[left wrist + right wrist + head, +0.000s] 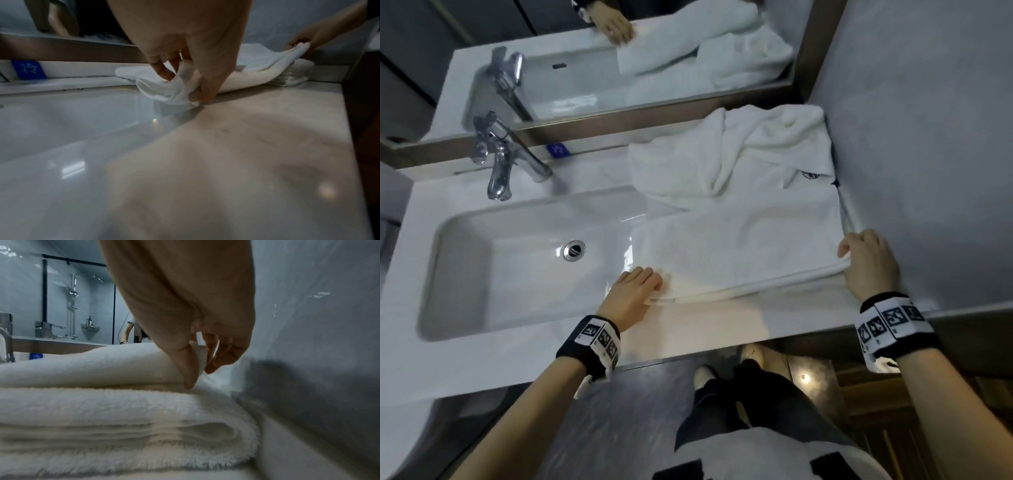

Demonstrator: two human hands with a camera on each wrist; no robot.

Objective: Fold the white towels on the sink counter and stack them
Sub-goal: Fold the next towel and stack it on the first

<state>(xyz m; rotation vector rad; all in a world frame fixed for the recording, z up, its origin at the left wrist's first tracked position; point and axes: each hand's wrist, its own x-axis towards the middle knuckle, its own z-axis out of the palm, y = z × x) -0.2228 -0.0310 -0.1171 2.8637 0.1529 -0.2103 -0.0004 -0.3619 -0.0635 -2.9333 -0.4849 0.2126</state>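
Note:
A white towel (736, 240) lies spread on the counter (722, 322) to the right of the basin, its near edge doubled over. My left hand (640, 284) pinches the towel's near-left corner (174, 92) at the basin's rim. My right hand (859, 253) pinches the near-right corner (200, 356) close to the wall. Under that corner sits a stack of folded white towels (123, 426). A crumpled white towel (732, 154) with a dark logo lies behind, against the mirror frame.
The basin (524, 260) with its drain fills the left side, and a chrome faucet (500, 161) stands behind it. A grey wall (928, 137) bounds the counter on the right. A small blue tag (558, 149) sits under the mirror (619, 51).

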